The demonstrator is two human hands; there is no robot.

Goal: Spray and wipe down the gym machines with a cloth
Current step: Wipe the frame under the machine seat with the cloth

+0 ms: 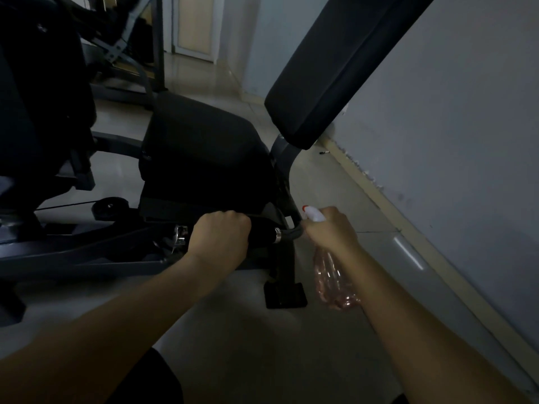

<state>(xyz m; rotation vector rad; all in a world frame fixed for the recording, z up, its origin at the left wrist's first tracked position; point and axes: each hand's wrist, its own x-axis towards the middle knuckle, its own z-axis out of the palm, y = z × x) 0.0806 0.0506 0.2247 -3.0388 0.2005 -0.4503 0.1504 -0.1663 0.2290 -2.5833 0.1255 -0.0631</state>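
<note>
While the L hand (220, 237) grips the black handle (262, 233) of the gym machine (281, 158), fingers curled right round it, the R hand (331, 228) just to its right is clamped on the neck of a spray bottle (334, 282). Clear pinkish body hangs below the R wrist; white nozzle (313, 214) w/ red tip sticks out above the knuckles. Beyond both hands: black seat pad (201, 147), then tilted back pad (344, 62) near the wall (452, 126).
</note>
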